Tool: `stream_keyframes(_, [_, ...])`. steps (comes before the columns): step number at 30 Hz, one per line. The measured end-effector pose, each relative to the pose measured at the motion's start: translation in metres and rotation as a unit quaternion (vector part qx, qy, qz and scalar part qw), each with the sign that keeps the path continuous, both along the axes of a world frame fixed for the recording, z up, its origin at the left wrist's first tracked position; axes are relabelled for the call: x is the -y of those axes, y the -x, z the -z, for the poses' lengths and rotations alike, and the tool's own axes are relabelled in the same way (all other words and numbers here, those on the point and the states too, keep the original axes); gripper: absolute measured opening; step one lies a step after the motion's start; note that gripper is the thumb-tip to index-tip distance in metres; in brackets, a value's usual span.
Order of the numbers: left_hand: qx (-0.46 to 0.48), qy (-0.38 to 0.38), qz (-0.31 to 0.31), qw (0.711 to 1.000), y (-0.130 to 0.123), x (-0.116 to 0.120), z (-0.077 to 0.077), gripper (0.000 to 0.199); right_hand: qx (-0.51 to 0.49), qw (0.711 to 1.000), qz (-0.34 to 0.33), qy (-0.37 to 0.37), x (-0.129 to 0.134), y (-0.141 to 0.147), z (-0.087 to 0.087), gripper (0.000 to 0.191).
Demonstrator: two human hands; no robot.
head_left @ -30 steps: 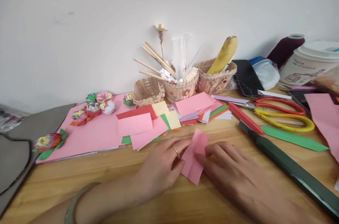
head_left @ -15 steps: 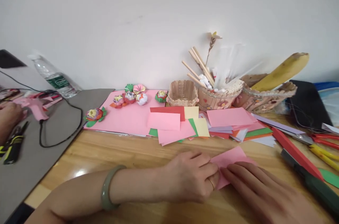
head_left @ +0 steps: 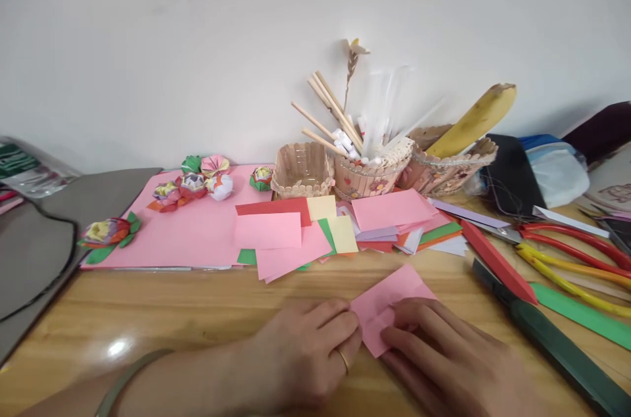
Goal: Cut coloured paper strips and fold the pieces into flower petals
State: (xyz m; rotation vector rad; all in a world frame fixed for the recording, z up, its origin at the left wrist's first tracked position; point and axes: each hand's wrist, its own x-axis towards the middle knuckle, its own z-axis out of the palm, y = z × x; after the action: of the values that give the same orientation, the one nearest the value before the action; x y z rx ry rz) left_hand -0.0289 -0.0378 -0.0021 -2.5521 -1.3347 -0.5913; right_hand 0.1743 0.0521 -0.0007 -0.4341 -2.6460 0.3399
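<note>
A small pink sheet of paper (head_left: 401,285) lies on the wooden table in front of me, turned at an angle, with crease marks across its lower part. My left hand (head_left: 313,351), with a ring on one finger, has its fingers curled and pressed together at the paper's left corner. Over the lower right of the sheet, my right hand (head_left: 448,354) bends its fingers and pinches the paper near its lower edge. Part of that edge is hidden beneath the right fingers.
Loose colored paper (head_left: 276,229) lies beyond my hands. Behind stand an empty wooden basket (head_left: 303,170), a decorated basket (head_left: 369,180) of sticks and one holding a banana (head_left: 476,121). Folded paper flowers (head_left: 192,185) sit left. A dark green-handled tool (head_left: 557,338) and scissors (head_left: 566,239) lie right.
The view has swung right, so the glue gun and another person's hand have left the frame. My right fingers, flatter before, are now bent on the pink paper, and more of the sheet shows.
</note>
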Motion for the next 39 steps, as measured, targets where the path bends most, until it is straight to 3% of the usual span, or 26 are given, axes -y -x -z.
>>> stream_keyframes(5, [0.006,-0.006,0.011,1.0,0.0,0.005,0.001,0.033,0.026,0.998,-0.004,0.049,0.0,0.003,-0.001,0.013])
stream_keyframes(12, [0.037,0.004,0.017,0.999,0.0,0.007,-0.002,0.031,-0.029,0.997,0.025,0.067,0.001,0.016,-0.004,0.014])
stream_keyframes(20, [-0.004,0.042,0.007,0.999,-0.001,0.008,-0.002,0.022,-0.062,0.997,0.041,0.03,0.001,0.021,0.002,0.015])
stream_keyframes(29, [0.03,0.01,-0.004,0.999,-0.002,0.001,-0.01,0.029,-0.052,0.998,0.039,0.024,-0.001,0.022,0.005,0.016])
stream_keyframes(39, [0.064,0.061,-0.026,0.996,-0.005,0.0,-0.002,0.029,-0.029,0.998,0.048,0.018,0.001,0.023,0.002,0.02])
